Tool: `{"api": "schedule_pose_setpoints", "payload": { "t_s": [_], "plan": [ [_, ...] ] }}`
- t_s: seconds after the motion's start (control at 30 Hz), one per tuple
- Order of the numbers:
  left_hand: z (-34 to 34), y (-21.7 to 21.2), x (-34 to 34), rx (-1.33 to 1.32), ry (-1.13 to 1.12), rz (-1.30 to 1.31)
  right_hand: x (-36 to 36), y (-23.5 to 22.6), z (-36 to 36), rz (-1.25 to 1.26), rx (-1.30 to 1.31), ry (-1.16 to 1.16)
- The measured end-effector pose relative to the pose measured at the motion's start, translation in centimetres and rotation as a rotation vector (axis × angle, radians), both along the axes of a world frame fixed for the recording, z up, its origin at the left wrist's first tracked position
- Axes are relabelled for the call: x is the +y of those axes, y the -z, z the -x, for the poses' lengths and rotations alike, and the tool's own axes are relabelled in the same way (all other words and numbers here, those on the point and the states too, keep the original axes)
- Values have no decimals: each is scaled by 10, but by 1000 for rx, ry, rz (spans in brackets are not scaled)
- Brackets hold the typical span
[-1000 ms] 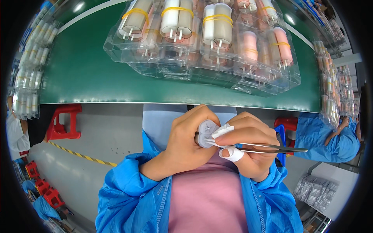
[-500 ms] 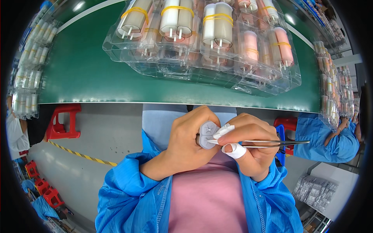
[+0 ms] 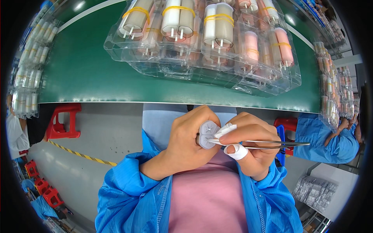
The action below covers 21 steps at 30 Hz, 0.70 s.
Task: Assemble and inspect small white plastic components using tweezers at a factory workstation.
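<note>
My left hand (image 3: 188, 138) is closed round a grey two-lobed piece (image 3: 205, 142), its end face turned up, with creases and a small pale centre showing in the upper lobe. The rest of the piece is hidden in the fist. A pair of metal tweezers (image 3: 272, 144) is gripped in my right hand (image 3: 254, 136), which has white tape on its thumb and a finger. The tips of the tweezers meet the lower lobe; whether they pinch anything there is too small to tell. Both hands are in front of my body, just off the table's near edge.
Clear plastic trays (image 3: 163, 64) of white, grey and pink cylinders with yellow bands stand stacked on the green table (image 3: 85, 70). More filled trays (image 3: 29, 87) line both sides. Red stools (image 3: 64, 120) and a co-worker's blue sleeve (image 3: 330, 143) appear beyond.
The tweezers and my right hand have shifted very slightly, the tips staying at the lower lobe. My left hand keeps its hold on the grey piece.
</note>
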<state>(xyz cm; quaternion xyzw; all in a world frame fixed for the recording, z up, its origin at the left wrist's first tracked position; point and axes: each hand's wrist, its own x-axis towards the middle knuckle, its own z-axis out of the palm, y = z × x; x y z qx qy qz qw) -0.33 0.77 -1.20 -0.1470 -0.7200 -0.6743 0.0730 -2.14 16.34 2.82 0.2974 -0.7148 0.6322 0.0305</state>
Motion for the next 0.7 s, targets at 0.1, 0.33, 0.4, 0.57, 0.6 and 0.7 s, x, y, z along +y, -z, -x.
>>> {"api": "schedule_pose_setpoints", "payload": {
  "t_s": [0.1, 0.33, 0.4, 0.57, 0.6, 0.7],
  "plan": [
    [0, -1, -1, -9, 4, 8, 0, 0, 0, -4, 0, -1],
    [0, 0, -1, -3, -3, 36, 0, 0, 1, -37, 29, -6],
    [-1, 0, -1, -6, -5, 40, -1, 0, 1, -69, 64, -5],
    [-1, 3, 1, -4, -22, 93, -2, -1, 3, -129, 130, -9],
    [-1, 4, 1, -8, -20, 94, -2, -1, 3, -132, 130, -13],
    [-1, 5, 2, 22, -34, 106, -2, -5, 3, -174, 159, -19]
  ]
}}
